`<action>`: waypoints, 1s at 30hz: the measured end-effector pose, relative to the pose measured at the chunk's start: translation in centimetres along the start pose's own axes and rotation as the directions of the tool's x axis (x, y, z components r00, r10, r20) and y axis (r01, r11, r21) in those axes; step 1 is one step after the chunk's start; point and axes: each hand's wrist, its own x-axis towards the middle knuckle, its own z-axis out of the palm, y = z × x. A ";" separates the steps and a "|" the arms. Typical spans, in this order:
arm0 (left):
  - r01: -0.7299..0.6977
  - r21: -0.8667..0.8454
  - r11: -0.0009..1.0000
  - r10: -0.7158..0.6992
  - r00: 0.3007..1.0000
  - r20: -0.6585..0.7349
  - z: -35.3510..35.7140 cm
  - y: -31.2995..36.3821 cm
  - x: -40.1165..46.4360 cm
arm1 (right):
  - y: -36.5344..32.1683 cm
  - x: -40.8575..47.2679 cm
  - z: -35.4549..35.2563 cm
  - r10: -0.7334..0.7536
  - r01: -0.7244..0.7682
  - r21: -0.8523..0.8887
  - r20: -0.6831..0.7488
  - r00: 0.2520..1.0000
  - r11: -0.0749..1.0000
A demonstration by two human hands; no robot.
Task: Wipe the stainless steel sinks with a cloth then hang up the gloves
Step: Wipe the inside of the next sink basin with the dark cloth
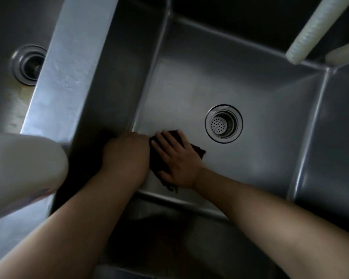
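Note:
Both my hands are down in the right stainless steel sink (260, 93), at its front left corner. A dark brown cloth (157, 158) lies on the sink floor there. My right hand (177, 160) presses flat on the cloth with its fingers spread. My left hand (127, 152) sits at the cloth's left edge with its fingers curled under and hidden; whether they hold the cloth cannot be told. The left sink (6, 81) shows at the far left. No gloves are in view.
The right sink's round drain strainer (223, 123) lies just right of my hands. A steel divider (69, 63) separates the sinks, and the left sink's drain (28, 64) shows beyond it. A white rounded object (22, 170) is at the left. Two white tubes (318, 27) cross the top right.

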 end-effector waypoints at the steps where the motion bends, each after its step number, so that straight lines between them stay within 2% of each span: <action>1: 0.005 0.011 1.000 -0.005 1.000 -0.001 0.0 0.0 0.1 | 0.7 1.1 -0.1 0.007 -0.007 0.005 -0.014 1.000 1.000; 9: -0.011 -0.001 1.000 0.011 0.999 0.041 0.6 0.2 0.4 | 10.7 9.6 -3.7 0.083 -0.089 -0.051 -0.100 0.991 0.995; 17: -0.108 -0.094 0.990 0.117 0.989 0.091 1.4 0.0 1.1 | 18.7 14.4 -6.0 0.369 -0.373 -0.003 -0.144 0.918 0.928; 19: -0.120 -0.133 0.984 0.130 0.989 0.069 1.0 0.3 1.0 | 19.5 13.5 -6.1 0.397 -0.400 0.006 -0.155 0.905 0.916; 22: -0.214 -0.118 0.970 0.221 0.974 0.043 0.5 0.9 0.7 | 21.4 9.9 -5.9 0.470 -0.472 0.027 -0.165 0.867 0.881; 25: -0.293 -0.074 0.953 0.294 0.956 0.009 0.2 2.0 0.4 | 24.1 4.4 -5.5 0.591 -0.580 0.113 -0.136 0.795 0.807; 28: -0.345 -0.041 0.938 0.346 0.938 0.004 0.3 3.1 0.0 | 26.7 -1.3 -5.2 0.653 -0.648 0.087 -0.157 0.741 0.757; 30: -0.383 -0.016 0.923 0.383 0.924 -0.006 0.3 3.3 -0.1 | 28.2 -4.7 -5.0 0.721 -0.718 0.069 -0.105 0.685 0.693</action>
